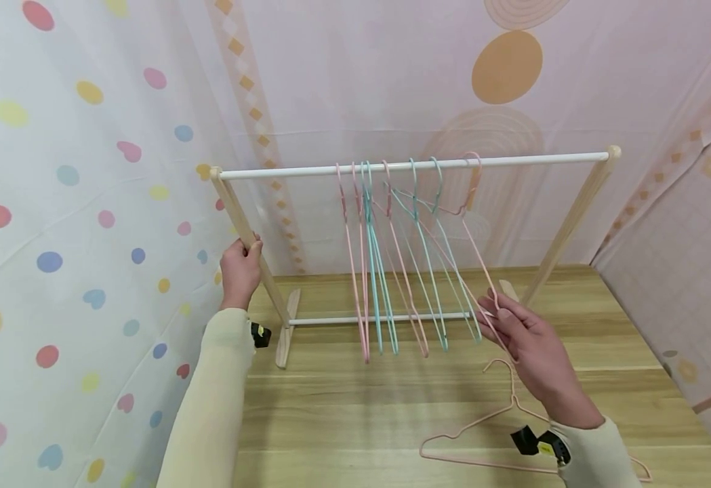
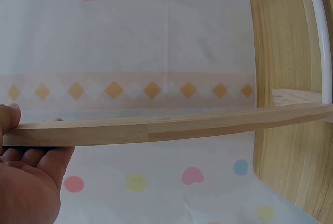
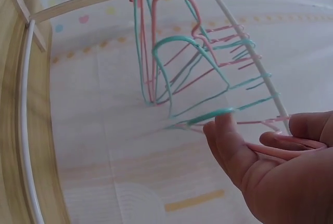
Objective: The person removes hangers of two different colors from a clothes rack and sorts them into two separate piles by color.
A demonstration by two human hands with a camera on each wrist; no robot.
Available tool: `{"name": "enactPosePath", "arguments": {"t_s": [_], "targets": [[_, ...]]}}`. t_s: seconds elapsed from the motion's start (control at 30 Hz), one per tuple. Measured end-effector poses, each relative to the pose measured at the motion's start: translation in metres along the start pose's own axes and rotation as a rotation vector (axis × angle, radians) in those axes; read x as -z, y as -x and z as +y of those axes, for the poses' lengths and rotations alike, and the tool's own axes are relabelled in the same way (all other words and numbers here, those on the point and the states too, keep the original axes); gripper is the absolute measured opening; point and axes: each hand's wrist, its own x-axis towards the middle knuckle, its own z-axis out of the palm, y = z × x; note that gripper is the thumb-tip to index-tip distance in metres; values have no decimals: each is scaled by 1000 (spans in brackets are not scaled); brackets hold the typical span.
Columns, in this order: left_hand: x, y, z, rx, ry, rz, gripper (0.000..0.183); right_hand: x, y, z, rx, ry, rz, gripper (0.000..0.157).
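My left hand [image 1: 239, 272] grips the left wooden post [image 2: 114, 134] of a small clothes rack below its top end. Toward the right, my right hand [image 1: 535, 349] holds the lower corner of a pink hanger [image 1: 478, 254], whose hook is over the white top rail [image 1: 538, 160]. In the right wrist view, the thumb and fingers of that hand are around the pink wire [image 3: 276, 151]. Just left of it hang a teal hanger [image 1: 453, 264] and several more teal and pink hangers [image 1: 355, 271], close together near the rail's middle.
Another pink hanger [image 1: 471, 428] lies flat on the wooden surface [image 1: 331, 420], partly hidden by my right forearm. The rack's right post [image 1: 569, 224] stands behind the right hand. A lower white bar [image 1: 324, 320] joins the feet. Patterned curtains [image 1: 355, 74] surround the rack.
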Motion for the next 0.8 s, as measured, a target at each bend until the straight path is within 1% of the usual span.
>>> {"name": "enactPosePath", "arguments": {"t_s": [0.2,0.37,0.43,0.53,0.63,0.7,0.73,0.8], "targets": [[1,-1,0,-3,-10,-3,33,13,4,-8,39,-134,-2,54],[0,-1,0,-5,-2,1,32,27,9,-15,103,-181,6,41],[-1,-1,0,-7,-2,4,32,35,13,-17,134,-202,-14,38],[-1,0,0,-10,-5,9,32,48,19,-20,168,-285,-83,38],[-1,0,0,-13,-5,9,32,63,26,-22,194,-380,-190,42],[0,0,0,-16,-3,6,32,73,30,-22,197,-444,-265,44],[0,0,0,-14,-1,3,32,78,33,-23,197,-465,-298,46],[1,0,1,-9,-1,-1,32,87,39,-23,183,-461,-323,46]]}}
